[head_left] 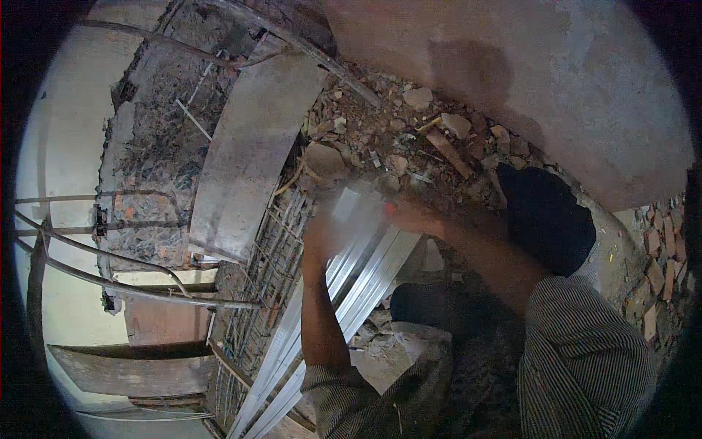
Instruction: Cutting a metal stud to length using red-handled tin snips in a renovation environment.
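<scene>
Long silver ribbed metal channels (365, 274) slant over brown rubble-strewn ground (365, 135), beside a rusty steel rebar cage (276, 245). Bare left hand (322, 233) is at their far end's left edge, bare right hand (420, 218) at its right edge, small red object (391, 208) by its fingers. Blurry there; can't tell whether either hand is gripping or open.
</scene>
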{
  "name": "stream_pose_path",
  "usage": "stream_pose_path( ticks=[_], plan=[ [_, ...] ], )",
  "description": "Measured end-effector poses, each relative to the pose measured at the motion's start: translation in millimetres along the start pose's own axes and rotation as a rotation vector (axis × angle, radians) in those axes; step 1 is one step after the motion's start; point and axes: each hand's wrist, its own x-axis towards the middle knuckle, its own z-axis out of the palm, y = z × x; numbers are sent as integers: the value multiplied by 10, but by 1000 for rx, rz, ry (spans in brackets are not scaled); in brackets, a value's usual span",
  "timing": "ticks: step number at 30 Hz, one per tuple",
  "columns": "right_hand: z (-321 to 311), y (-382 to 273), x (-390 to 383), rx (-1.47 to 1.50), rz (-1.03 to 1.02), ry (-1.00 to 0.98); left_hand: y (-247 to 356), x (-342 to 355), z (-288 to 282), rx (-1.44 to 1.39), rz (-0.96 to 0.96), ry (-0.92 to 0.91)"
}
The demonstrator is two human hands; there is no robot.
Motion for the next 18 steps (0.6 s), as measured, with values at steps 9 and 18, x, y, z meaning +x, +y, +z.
stream_pose_path(
  ticks=[9, 18],
  plan=[
    [183, 239, 371, -293, -374, -152, -41, 68, -15, 13, -65, -260],
    [106, 232, 170, 266, -76, -125, 255, -66, -88, 69, -61, -98]
  ],
)
